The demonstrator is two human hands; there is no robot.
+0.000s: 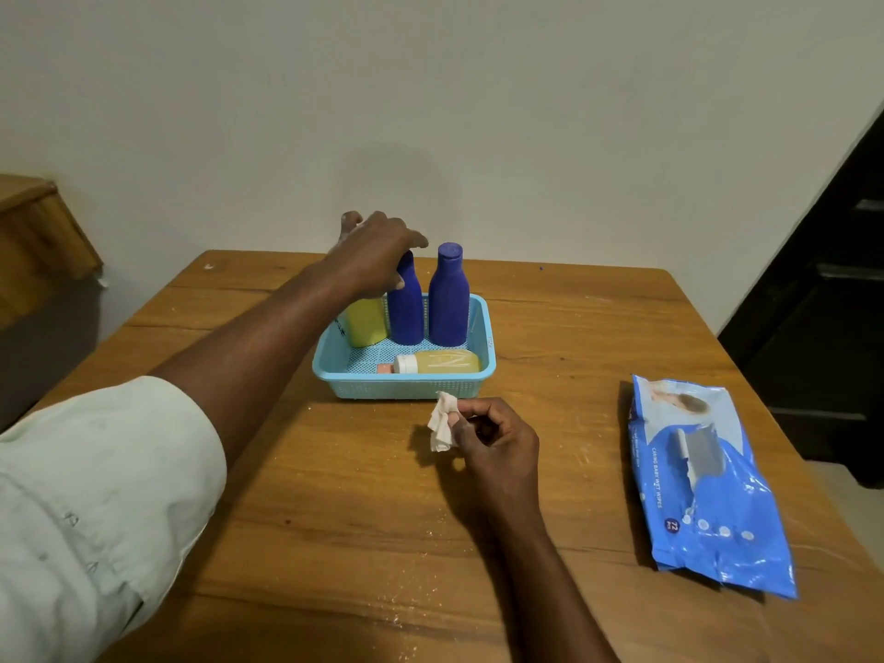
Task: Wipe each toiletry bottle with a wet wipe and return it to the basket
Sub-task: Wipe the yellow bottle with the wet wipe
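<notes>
So the left hand is curled over the top of the yellow bottle at the back-left of the basket, looks like either picking it up or setting it back, can't tell which; the right hand pinches a crumpled wipe just in front of the basket; two blue bottles stand upright, a small yellow one lies flat; next it'll need bottle and wipe brought together; wooden table, pack of wipes off right, plain wall behind.

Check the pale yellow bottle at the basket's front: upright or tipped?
Tipped. The pale yellow bottle lies on its side along the basket front wall, white cap pointing left.
</notes>
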